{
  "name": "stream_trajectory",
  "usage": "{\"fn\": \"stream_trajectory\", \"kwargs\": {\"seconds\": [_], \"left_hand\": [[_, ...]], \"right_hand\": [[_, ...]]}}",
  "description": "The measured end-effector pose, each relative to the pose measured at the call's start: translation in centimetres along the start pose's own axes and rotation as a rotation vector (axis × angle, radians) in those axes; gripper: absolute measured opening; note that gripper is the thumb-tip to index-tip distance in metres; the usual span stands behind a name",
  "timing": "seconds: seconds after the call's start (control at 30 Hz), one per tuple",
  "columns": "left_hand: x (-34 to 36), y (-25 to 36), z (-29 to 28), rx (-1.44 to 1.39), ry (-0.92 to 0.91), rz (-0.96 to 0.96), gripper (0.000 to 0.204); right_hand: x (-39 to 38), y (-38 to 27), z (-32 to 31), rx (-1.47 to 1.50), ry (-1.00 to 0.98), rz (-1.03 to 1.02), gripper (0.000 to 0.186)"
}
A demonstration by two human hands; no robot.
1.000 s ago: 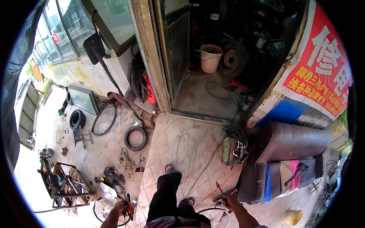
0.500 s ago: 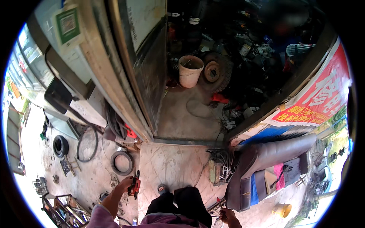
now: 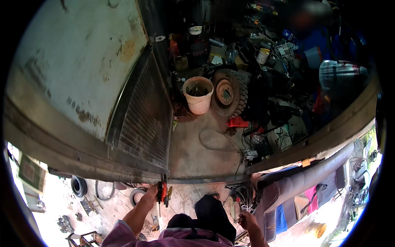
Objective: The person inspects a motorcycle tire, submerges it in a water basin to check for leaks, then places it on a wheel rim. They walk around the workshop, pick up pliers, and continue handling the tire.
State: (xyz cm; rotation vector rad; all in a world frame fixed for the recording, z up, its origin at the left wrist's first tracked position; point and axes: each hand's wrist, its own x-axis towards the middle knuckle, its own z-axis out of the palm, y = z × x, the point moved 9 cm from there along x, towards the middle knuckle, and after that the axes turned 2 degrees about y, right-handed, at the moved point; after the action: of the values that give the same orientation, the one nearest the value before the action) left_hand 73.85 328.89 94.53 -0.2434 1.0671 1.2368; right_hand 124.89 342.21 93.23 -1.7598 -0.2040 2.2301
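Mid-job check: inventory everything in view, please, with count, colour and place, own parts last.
Door: 1, dark ribbed, pale above, left
Bucket: 1, off-white, inside, centre
Wheel: 1, dark tyre, rusty hub, right of bucket
Basket: 1, white wire, inside, upper right
Clutter: uncountable, mixed colours, inside, too dim to itemise
Tyres: 2, dark, outside, lower left
Cables: one heap, dark, left of the sofa
Sofa: 1, dark brown, outside right
Yellow bucket: 1, yellow, lower right
Tools: count unclear, red and black, lower centre
Rod: 1, red-tipped, lower right of centre
Legs: 2, black trousers, bottom centre
Left grip: 1, bare, on tools
Right grip: 1, bare, on rod
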Motion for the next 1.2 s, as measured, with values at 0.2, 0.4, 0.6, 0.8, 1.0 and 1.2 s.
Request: {"fn": "stream_trajectory", "kwargs": {"seconds": [0.2, 0.4, 0.6, 0.8, 1.0, 1.2], "left_hand": [[1.6, 11.2, 9.7, -0.049, 0.156, 0.054, 0.029], [9.9, 21.3, 15.3, -0.13, 0.155, 0.138, 0.027], [23.3, 31.3, 19.4, -0.079, 0.152, 0.102, 0.023], [40.7, 40.6, 22.4, -0.07, 0.008, -0.129, 0.028], [51.9, 51.2, 22.6, 0.177, 0.128, -0.167, 0.033], [59.2, 57.7, 23.4, 0.225, 0.27, -0.202, 0.032]], "right_hand": [[-3.3, -12.3, 13.2, 0.044, -0.237, -0.081, 0.011], [0.9, -20.1, 24.1, 0.0, -0.357, -0.11, 0.008], [5.0, -28.8, 37.7, 0.003, -0.376, -0.064, 0.035], [13.9, -36.9, 51.8, -0.096, -0.311, -0.031, 0.01], [23.3, -46.9, 66.0, -0.154, -0.305, -0.013, 0.007], [31.2, -52.9, 73.2, -0.286, -0.175, -0.023, 0.008]]}}
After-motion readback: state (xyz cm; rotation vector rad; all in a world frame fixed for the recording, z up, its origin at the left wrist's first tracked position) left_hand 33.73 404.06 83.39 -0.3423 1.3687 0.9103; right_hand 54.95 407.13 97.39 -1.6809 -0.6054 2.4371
